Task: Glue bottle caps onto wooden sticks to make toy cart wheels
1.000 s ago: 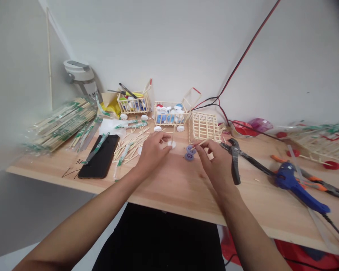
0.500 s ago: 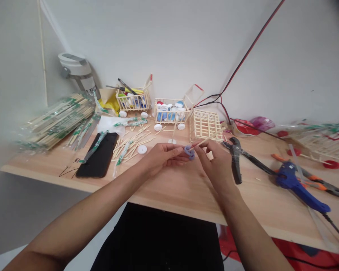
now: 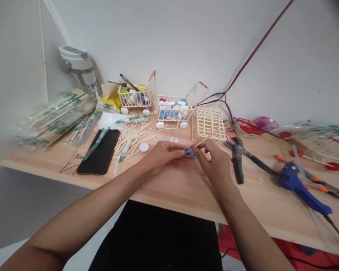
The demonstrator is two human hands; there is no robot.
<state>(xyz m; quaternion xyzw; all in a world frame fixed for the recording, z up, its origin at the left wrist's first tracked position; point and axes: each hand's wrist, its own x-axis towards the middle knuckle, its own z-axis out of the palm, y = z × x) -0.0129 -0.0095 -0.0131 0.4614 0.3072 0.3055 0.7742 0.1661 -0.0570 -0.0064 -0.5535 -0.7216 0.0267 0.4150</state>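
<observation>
Between the fingers of my left hand (image 3: 169,153) is a small blue-purple bottle cap (image 3: 190,153). My right hand (image 3: 211,158) pinches a thin wooden stick (image 3: 205,139), its lower end at the cap and its other end slanting up to the right. Whether the stick's tip passes into the cap is hard to make out. Just beyond my hands, a white cap (image 3: 174,140) lies on the table with a stick rising from it. Another white cap (image 3: 144,147) lies left of my left hand, beside loose cut sticks (image 3: 132,140).
Behind stand two small stick carts (image 3: 135,98) (image 3: 173,111) filled with caps, and a stick basket frame (image 3: 209,124). A black phone (image 3: 99,152) and bagged sticks (image 3: 59,116) lie left. Cutters (image 3: 237,162), a blue glue gun (image 3: 302,186) and pliers (image 3: 324,186) lie right.
The blue-purple cap has tilted in my left fingers, and the stick's end has shifted slightly at it. The whole view has moved a little; both hands keep their grip.
</observation>
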